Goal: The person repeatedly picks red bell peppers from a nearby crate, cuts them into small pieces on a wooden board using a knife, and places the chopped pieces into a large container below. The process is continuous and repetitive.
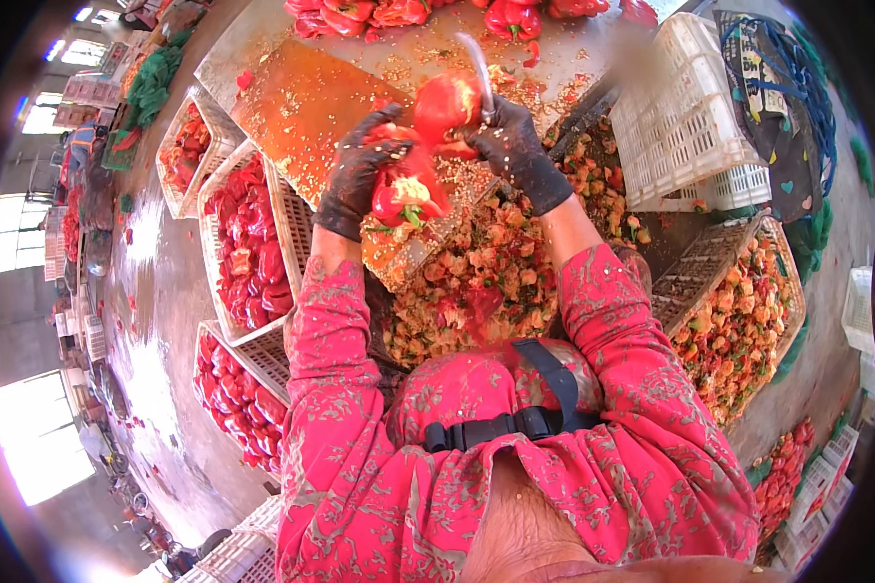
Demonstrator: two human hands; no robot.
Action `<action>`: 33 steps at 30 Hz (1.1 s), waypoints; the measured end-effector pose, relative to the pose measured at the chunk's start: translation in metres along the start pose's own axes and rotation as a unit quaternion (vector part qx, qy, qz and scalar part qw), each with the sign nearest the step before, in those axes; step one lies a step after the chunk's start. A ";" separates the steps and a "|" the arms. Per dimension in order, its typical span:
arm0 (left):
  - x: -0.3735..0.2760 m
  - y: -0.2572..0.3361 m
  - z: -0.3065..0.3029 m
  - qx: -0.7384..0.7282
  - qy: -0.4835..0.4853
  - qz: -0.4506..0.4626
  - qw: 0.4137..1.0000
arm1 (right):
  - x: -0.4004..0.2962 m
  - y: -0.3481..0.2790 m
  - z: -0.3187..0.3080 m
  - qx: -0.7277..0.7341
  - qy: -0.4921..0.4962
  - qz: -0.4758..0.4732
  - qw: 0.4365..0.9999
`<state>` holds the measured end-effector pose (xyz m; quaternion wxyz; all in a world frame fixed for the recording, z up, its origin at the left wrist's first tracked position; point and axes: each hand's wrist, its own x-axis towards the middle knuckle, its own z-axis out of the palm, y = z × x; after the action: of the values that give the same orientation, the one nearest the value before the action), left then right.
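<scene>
My left hand (357,171), in a dark glove, grips a cut red bell pepper (412,193) whose pale seed core and green stem face me. In my right hand (514,149), also dark-gloved, is a knife with a curved blade (475,62) pointing up and away. Another red pepper piece (446,106), blurred, is between the hands at the blade; which hand supports it I cannot tell. Beneath them lies an orange-brown board (299,109) strewn with seeds. Closer to my body is a heap of cut pepper cores (474,284).
Whole red peppers (514,18) lie at the table's far side. Left stand white plastic crates of red peppers (244,248). To the right are a crate of cores (744,321) and a tilted white crate (682,116), with a dark bag (765,109) beside it.
</scene>
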<state>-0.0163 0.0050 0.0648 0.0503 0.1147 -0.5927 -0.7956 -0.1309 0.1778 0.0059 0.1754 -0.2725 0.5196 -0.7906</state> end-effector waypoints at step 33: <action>0.008 -0.006 0.021 0.082 0.311 0.451 0.833 | -0.023 0.023 0.031 0.001 -0.020 0.100 0.995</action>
<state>-0.0291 0.0247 0.0633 0.5752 0.0797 -0.5951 -0.5555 -0.0940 0.1592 -0.0118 0.2641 -0.2344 0.5401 -0.7640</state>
